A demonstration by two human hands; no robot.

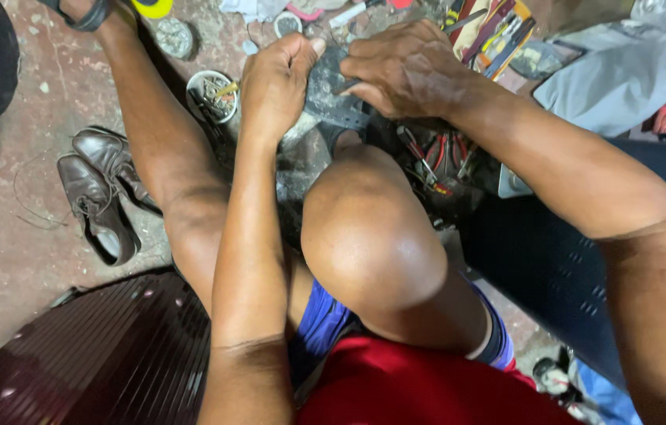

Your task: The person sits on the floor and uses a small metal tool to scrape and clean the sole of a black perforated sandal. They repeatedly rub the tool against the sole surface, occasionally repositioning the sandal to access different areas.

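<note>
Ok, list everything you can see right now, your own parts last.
dark sole piece: one, grey-black, held between both hands above the knee
leather shoes: two, brown, on floor at left
round tin: one, holds small metal bits, beside left hand
pliers: several, red-handled, under right forearm
grey cloth: one, upper right
left hand: grip shut on the sole piece
right hand: pressing on it

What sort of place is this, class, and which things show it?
Probably a cobbler's floor workspace: both hands work a dark shoe piece, a pair of brown shoes waits nearby, and pliers lie about.
</note>
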